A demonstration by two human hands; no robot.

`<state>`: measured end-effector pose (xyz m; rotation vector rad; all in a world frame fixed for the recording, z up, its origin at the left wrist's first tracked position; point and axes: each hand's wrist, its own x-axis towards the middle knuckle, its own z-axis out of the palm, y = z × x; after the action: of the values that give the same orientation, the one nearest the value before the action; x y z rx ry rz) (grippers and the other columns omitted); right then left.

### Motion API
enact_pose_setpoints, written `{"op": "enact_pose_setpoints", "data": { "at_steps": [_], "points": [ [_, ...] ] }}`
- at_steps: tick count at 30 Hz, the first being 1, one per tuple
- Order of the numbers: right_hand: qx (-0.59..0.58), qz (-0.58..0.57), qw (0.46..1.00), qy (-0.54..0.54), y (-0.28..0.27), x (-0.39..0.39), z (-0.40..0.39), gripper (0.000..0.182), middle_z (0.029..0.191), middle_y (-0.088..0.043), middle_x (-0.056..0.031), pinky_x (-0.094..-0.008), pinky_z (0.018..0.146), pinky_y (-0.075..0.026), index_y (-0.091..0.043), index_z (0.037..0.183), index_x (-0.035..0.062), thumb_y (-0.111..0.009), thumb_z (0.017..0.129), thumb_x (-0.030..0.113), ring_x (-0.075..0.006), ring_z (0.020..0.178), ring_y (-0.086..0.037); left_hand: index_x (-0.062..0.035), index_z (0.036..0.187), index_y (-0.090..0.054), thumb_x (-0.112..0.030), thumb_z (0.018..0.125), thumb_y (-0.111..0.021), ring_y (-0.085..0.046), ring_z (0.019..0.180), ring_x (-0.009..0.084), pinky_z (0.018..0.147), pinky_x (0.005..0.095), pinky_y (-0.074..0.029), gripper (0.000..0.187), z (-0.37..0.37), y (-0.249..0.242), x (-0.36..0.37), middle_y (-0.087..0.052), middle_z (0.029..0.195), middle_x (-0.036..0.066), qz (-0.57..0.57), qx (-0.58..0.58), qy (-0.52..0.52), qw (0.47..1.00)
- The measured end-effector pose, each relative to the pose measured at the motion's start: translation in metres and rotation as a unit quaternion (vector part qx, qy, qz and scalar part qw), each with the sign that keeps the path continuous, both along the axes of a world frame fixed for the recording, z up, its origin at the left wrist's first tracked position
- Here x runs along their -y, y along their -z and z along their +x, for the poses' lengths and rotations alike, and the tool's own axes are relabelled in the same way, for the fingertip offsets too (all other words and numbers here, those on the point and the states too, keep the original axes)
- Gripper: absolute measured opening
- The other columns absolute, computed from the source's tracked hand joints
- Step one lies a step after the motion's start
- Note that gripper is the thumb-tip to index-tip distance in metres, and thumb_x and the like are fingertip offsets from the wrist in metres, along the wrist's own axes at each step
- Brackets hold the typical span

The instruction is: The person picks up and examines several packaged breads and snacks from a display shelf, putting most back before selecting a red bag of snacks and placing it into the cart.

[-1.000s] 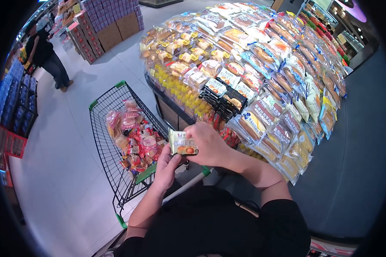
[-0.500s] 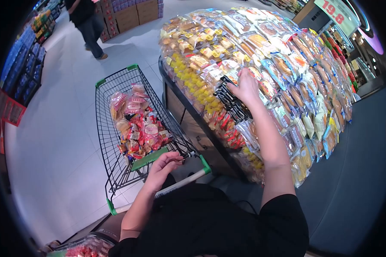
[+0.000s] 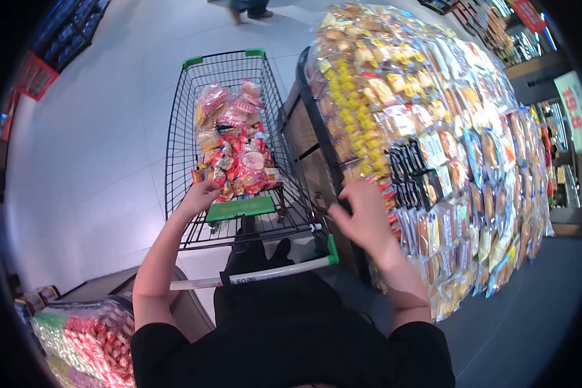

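Note:
My left hand (image 3: pixel 199 194) reaches into the black wire shopping cart (image 3: pixel 178 149), its fingers resting on the packaged snacks (image 3: pixel 234 154) piled inside. My right hand (image 3: pixel 361 213) hangs empty with fingers spread, just in front of the display stand (image 3: pixel 427 149) stacked with wrapped breads and cakes. It is near the black packets (image 3: pixel 409 174) at the stand's lower edge. The cart's white handle bar with green ends (image 3: pixel 258 274) lies between me and the basket.
White tiled floor spreads left of the cart. Another person's feet (image 3: pixel 249 9) show at the top edge. A bin of red and green packets (image 3: pixel 77 343) sits at lower left. Shelving (image 3: pixel 64 32) runs along the upper left. A price sign (image 3: pixel 575 107) hangs right.
My right hand has come back from the display, empty. My left hand moved from the cart handle into the basket. The view swung left, so the cart is now centred.

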<state>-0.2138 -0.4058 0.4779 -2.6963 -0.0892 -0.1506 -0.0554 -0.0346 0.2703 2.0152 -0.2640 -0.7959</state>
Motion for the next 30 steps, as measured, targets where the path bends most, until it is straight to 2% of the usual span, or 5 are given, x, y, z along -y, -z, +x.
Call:
{"op": "enact_pose_setpoints", "data": {
  "at_steps": [8, 19, 26, 28, 30],
  "points": [
    [-0.209, 0.002, 0.976, -0.056, 0.146, -0.059, -0.103, 0.022, 0.094, -0.064, -0.0102, -0.0465, 0.1, -0.043, -0.063, 0.086, 0.0074, -0.068, 0.085, 0.029, -0.0307, 0.093, -0.06, -0.0097, 0.105, -0.073, -0.025, 0.08, -0.067, -0.07, 0.088, 0.0284, 0.081, 0.0397, -0.054, 0.03, 0.057, 0.157, 0.021, -0.072, 0.095, 0.016, 0.196, -0.036, 0.203, 0.959],
    [-0.204, 0.014, 0.977, 0.056, 0.149, -0.068, -0.092, 0.01, 0.078, -0.064, -0.0038, -0.0346, 0.065, -0.05, -0.063, 0.077, 0.0102, -0.069, 0.075, 0.017, -0.023, 0.07, -0.062, -0.0078, 0.143, -0.042, -0.02, 0.087, -0.062, -0.042, 0.135, 0.0378, 0.11, 0.0496, -0.037, 0.061, 0.02, 0.301, 0.204, -0.045, 0.147, 0.018, 0.194, 0.245, 0.385, 0.868],
    [-0.198, 0.018, 0.978, 0.07, 0.149, -0.066, -0.093, 0.009, 0.079, -0.064, -0.0026, -0.0326, 0.064, -0.051, -0.064, 0.079, 0.0105, -0.069, 0.075, 0.017, -0.0207, 0.07, -0.062, -0.0038, 0.125, -0.053, -0.017, 0.092, -0.056, -0.056, 0.118, 0.0415, 0.096, 0.0419, -0.05, 0.036, 0.03, 0.306, 0.209, -0.061, 0.126, 0.019, 0.14, 0.22, 0.321, 0.911],
    [-0.185, 0.02, 0.981, 0.064, 0.151, -0.065, -0.093, 0.01, 0.079, -0.064, -0.0025, -0.0329, 0.064, -0.051, -0.064, 0.08, 0.0105, -0.069, 0.075, 0.017, -0.0206, 0.07, -0.062, -0.0014, 0.123, -0.053, -0.016, 0.094, -0.056, -0.061, 0.104, 0.0485, 0.09, 0.045, -0.053, 0.033, 0.047, 0.259, 0.196, -0.062, 0.121, 0.022, 0.085, -0.023, 0.184, 0.979],
    [-0.178, 0.017, 0.983, 0.051, 0.151, -0.064, -0.094, 0.01, 0.079, -0.064, -0.0025, -0.0329, 0.064, -0.051, -0.064, 0.08, 0.0106, -0.069, 0.076, 0.018, -0.0205, 0.07, -0.063, -0.0052, 0.128, -0.049, -0.015, 0.099, -0.054, -0.064, 0.105, 0.0377, 0.079, 0.0417, -0.058, 0.031, 0.051, 0.264, 0.175, -0.057, 0.131, 0.018, 0.115, 0.018, 0.197, 0.974]
  ]
}}
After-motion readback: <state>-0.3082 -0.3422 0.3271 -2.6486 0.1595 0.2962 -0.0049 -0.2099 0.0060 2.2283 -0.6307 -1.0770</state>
